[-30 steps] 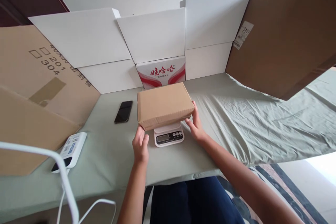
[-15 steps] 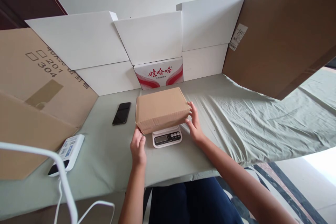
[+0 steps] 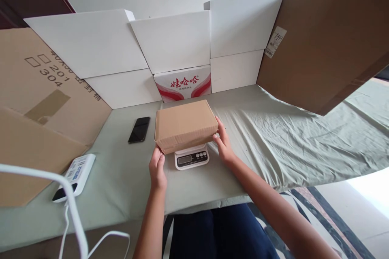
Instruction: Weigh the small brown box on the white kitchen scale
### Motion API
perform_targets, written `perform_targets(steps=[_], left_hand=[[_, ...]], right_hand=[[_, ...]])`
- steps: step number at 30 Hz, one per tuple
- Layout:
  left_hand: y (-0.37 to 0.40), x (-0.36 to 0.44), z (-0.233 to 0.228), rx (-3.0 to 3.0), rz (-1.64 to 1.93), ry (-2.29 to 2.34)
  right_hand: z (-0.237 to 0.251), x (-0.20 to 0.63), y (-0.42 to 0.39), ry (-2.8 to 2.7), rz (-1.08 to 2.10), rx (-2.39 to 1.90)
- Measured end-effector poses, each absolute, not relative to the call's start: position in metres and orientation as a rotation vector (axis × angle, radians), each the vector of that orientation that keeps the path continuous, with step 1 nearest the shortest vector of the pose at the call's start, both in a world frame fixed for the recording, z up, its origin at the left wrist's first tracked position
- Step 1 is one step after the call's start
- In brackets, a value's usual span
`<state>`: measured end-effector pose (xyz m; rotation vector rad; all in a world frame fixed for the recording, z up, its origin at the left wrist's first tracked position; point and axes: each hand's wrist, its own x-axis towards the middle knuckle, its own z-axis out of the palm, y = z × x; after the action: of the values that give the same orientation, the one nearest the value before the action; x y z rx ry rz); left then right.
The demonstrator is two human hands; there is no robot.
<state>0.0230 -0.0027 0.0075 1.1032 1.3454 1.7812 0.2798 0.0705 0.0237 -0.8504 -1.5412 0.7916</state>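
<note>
Brown closed cardboard box (image 3: 183, 123) sits on small white digital scale (image 3: 191, 157), on the green-clothed counter (image 3: 273, 137). My left hand (image 3: 157, 168) touches its near-left corner, fingers extended; my right hand (image 3: 223, 143) cups its right end, open.

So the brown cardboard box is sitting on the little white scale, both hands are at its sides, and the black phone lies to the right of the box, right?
Not quite. The head view shows the black phone lying to the left of the brown cardboard box, not the right. The rest holds: the box sits on the little white scale, with the left hand and right hand at its sides.
</note>
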Motion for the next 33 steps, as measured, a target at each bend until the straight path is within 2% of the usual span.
perform_targets(steps=[5,9,13,16,22,26,33], left_hand=[[0.000,0.022,0.007,0.977,1.781,1.281],[0.012,0.016,0.030,0.934,1.723,1.174],[0.051,0.004,0.067,0.969,1.666,0.984],[0.094,-0.007,0.077,0.939,1.677,0.860],[0.146,-0.019,0.048,0.784,1.682,0.828],[0.150,-0.022,0.029,0.808,1.670,0.895],[0.158,-0.025,0.014,0.903,1.628,0.959]], right_hand=[[0.026,0.278,0.068,-1.526,0.817,-0.845],[0.038,0.278,0.071,-1.516,0.818,-0.812],[0.062,0.273,0.098,-1.511,0.786,-0.759],[0.070,0.262,0.136,-1.500,0.753,-0.712],[0.040,0.240,0.201,-1.472,0.797,-0.705],[0.017,0.239,0.208,-1.471,0.891,-0.710],[0.013,0.241,0.214,-1.418,0.963,-0.743]])
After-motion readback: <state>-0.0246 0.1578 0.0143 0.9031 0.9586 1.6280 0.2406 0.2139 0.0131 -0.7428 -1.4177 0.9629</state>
